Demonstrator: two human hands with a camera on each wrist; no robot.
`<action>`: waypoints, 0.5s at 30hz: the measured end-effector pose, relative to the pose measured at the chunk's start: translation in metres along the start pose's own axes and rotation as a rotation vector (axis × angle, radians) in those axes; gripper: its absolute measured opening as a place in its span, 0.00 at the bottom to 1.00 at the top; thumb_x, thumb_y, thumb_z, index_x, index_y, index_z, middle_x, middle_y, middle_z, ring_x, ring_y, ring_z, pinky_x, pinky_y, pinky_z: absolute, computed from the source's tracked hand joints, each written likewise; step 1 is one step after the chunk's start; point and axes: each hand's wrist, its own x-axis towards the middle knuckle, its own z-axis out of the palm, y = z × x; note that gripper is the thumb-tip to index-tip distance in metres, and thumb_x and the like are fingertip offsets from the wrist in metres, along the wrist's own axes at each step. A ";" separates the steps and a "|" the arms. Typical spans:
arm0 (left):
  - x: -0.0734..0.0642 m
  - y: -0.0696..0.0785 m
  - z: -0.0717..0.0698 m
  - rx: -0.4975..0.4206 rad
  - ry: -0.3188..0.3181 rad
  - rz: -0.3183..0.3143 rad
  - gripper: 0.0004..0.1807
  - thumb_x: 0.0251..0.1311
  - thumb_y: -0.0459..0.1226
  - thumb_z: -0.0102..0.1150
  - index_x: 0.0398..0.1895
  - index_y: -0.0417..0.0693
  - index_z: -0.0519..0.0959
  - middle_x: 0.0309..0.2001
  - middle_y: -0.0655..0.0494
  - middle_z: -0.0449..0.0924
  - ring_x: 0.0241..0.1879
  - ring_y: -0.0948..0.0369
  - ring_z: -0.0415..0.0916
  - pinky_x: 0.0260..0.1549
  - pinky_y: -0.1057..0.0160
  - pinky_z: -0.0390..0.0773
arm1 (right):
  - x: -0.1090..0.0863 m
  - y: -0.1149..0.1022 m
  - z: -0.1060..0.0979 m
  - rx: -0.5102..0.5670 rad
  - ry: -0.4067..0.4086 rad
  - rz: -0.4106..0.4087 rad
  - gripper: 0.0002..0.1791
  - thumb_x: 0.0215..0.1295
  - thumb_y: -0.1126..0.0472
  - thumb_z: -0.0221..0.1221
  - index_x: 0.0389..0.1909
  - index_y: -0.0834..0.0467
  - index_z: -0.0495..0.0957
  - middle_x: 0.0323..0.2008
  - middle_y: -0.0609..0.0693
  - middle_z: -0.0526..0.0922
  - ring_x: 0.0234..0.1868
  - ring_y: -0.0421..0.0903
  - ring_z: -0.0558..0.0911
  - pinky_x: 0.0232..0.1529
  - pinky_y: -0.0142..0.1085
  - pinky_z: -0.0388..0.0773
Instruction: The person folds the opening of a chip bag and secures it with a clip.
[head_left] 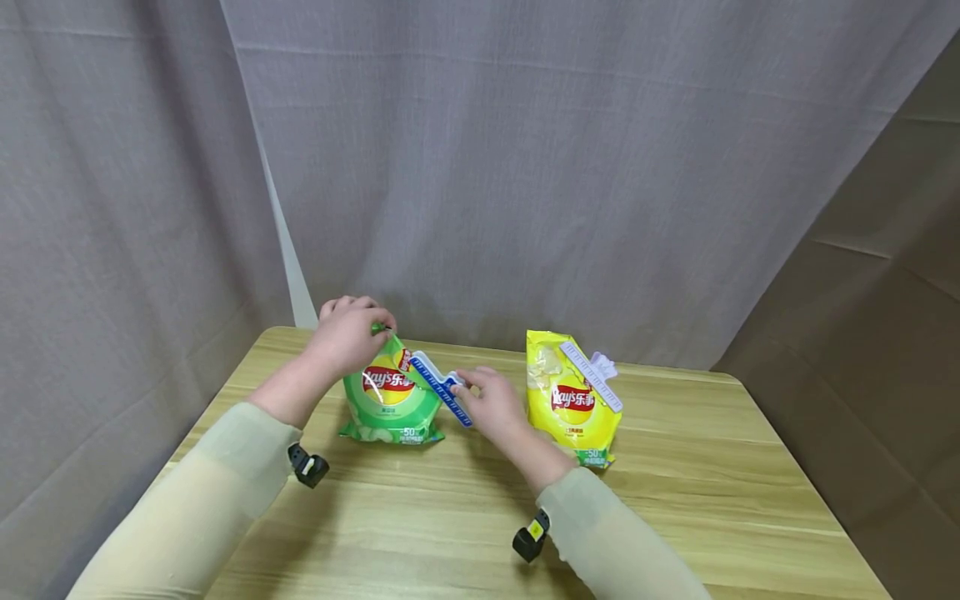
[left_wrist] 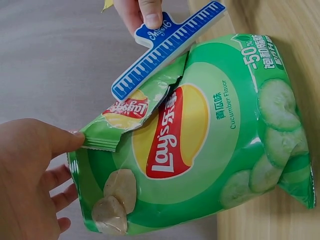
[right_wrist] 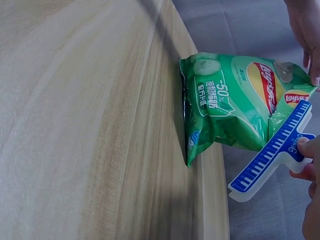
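A green bag of cucumber-flavour potato chips [head_left: 390, 400] stands on the left part of the table, its top corner folded down over the front. My left hand [head_left: 348, 337] pinches the bag's upper left edge, with the thumb on the folded flap [left_wrist: 107, 135] in the left wrist view. My right hand [head_left: 491, 404] holds a blue-and-white bag clip [head_left: 442, 392] with a piano-key pattern by its handle, thumb on top. The clip slants along the fold's right side and overlaps the flap in the left wrist view.
To the right stands a yellow chip bag [head_left: 555, 408] with a pale purple clip [head_left: 591, 375] across its folded upper right corner. The wooden table [head_left: 697, 467] ends at a grey curtain [head_left: 487, 167] behind the bags.
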 end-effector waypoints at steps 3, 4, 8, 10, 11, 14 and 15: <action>-0.001 -0.001 0.001 -0.013 0.007 -0.004 0.11 0.69 0.42 0.56 0.49 0.53 0.83 0.59 0.49 0.75 0.65 0.44 0.61 0.67 0.39 0.45 | -0.001 -0.002 0.000 -0.026 -0.009 -0.014 0.20 0.68 0.54 0.62 0.57 0.57 0.81 0.42 0.48 0.83 0.33 0.40 0.77 0.36 0.34 0.77; -0.002 -0.002 0.001 -0.017 0.010 -0.006 0.11 0.69 0.42 0.55 0.49 0.53 0.83 0.59 0.49 0.75 0.65 0.44 0.61 0.67 0.39 0.46 | -0.001 -0.002 0.000 -0.035 -0.010 -0.023 0.19 0.68 0.54 0.62 0.57 0.57 0.81 0.43 0.48 0.84 0.33 0.40 0.77 0.35 0.34 0.77; -0.003 -0.002 0.001 -0.040 0.022 -0.014 0.10 0.70 0.42 0.55 0.47 0.52 0.84 0.58 0.49 0.76 0.64 0.44 0.61 0.66 0.39 0.47 | -0.001 -0.005 -0.001 -0.062 -0.010 -0.047 0.18 0.67 0.55 0.63 0.55 0.57 0.82 0.45 0.48 0.84 0.36 0.42 0.77 0.38 0.37 0.78; -0.004 -0.003 0.002 -0.048 0.027 -0.022 0.10 0.70 0.42 0.55 0.47 0.52 0.84 0.58 0.50 0.76 0.65 0.44 0.61 0.66 0.40 0.48 | -0.001 -0.006 -0.001 -0.076 -0.009 -0.061 0.18 0.67 0.55 0.63 0.55 0.57 0.83 0.45 0.49 0.84 0.39 0.44 0.78 0.41 0.39 0.78; -0.004 -0.003 0.002 -0.053 0.029 -0.025 0.10 0.70 0.42 0.55 0.47 0.52 0.84 0.58 0.50 0.76 0.65 0.44 0.61 0.66 0.40 0.49 | -0.001 -0.006 -0.001 -0.084 -0.011 -0.066 0.18 0.67 0.55 0.63 0.55 0.57 0.83 0.45 0.49 0.84 0.40 0.44 0.79 0.43 0.40 0.78; -0.004 -0.003 0.003 -0.069 0.031 -0.029 0.11 0.70 0.42 0.54 0.47 0.51 0.83 0.59 0.49 0.75 0.65 0.43 0.61 0.67 0.40 0.49 | -0.001 -0.006 0.000 -0.104 -0.014 -0.080 0.17 0.67 0.56 0.64 0.54 0.57 0.83 0.43 0.48 0.84 0.43 0.47 0.80 0.46 0.42 0.78; -0.004 -0.003 0.003 -0.074 0.030 -0.031 0.11 0.71 0.42 0.54 0.47 0.51 0.83 0.59 0.49 0.75 0.66 0.43 0.61 0.67 0.41 0.49 | -0.001 -0.006 0.000 -0.110 -0.015 -0.083 0.17 0.67 0.56 0.64 0.54 0.57 0.83 0.42 0.48 0.84 0.43 0.47 0.80 0.47 0.43 0.78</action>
